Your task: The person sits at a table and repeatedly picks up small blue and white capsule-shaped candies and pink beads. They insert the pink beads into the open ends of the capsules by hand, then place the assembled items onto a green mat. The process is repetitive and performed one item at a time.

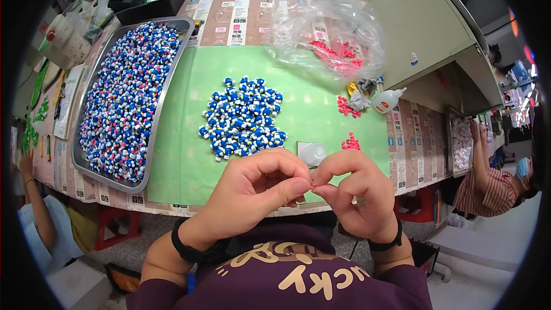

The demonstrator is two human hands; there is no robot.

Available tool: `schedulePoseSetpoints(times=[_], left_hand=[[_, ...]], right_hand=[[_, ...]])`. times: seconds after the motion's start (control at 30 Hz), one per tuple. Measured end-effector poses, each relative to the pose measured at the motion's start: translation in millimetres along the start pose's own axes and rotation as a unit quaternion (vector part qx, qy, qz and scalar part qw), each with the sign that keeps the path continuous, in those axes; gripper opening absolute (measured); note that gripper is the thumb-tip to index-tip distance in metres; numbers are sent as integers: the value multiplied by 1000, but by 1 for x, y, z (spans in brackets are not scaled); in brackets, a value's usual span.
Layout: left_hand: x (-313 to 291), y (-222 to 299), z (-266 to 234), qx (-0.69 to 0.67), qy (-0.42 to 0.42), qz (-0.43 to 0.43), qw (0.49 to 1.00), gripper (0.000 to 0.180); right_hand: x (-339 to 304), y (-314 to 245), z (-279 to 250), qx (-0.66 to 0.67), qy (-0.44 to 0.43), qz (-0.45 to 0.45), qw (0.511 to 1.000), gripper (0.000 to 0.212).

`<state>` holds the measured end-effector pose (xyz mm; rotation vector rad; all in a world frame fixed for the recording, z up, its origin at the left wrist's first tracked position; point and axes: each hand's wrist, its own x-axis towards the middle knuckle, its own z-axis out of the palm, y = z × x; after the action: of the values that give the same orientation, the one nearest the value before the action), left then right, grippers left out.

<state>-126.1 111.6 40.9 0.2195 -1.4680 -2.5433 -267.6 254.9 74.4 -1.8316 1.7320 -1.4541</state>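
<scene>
My left hand (258, 186) is closed, thumb against curled fingers; whatever it holds is hidden inside. My right hand (359, 192) pinches a tiny red piece (312, 188) between thumb and forefinger, right at the left fingertips. Both hands meet over the front edge of a green mat (183, 155). Beyond the left hand lies a loose pile of small blue-and-white figures (244, 117). Just past the right hand sits a little heap of red pieces (350, 142), with a second red heap (348, 107) farther back. A small clear round dish (313, 152) stands behind the fingertips.
A metal tray (185, 26) full of similar figures stands at left. A clear plastic bag (327, 17) with red pieces lies at the back. A white squeeze bottle (387, 101) leans beside crumpled foil (360, 100). A grey cabinet (422, 23) rises at right. Other people (488, 186) work on both sides.
</scene>
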Motion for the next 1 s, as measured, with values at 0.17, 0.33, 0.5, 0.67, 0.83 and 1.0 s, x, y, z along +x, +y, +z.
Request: schedulePoseSetpoints(times=[0.17, 0.33, 0.5, 0.67, 0.83, 1.0], left_hand=[[4, -1, 2, 74, 47, 29, 996, 9], [0, -2, -16, 91, 108, 75, 987, 17], [-12, 2, -36, 116, 162, 89, 976, 22], [-20, 0, -47, 143, 148, 108, 973, 24], [-15, 4, -34, 64, 159, 47, 984, 24], [-3, -1, -15, 17, 141, 71, 987, 24]], right_hand=[[2, 2, -3, -60, 0, 11, 998, 26], [12, 31, -29, -111, -48, 119, 985, 22], [11, 52, -21, -208, -134, 86, 965, 19], [14, 52, -17, -233, -156, 102, 954, 18], [16, 41, -21, -182, -130, 119, 967, 24], [22, 5, -8, -10, -37, 139, 990, 27]])
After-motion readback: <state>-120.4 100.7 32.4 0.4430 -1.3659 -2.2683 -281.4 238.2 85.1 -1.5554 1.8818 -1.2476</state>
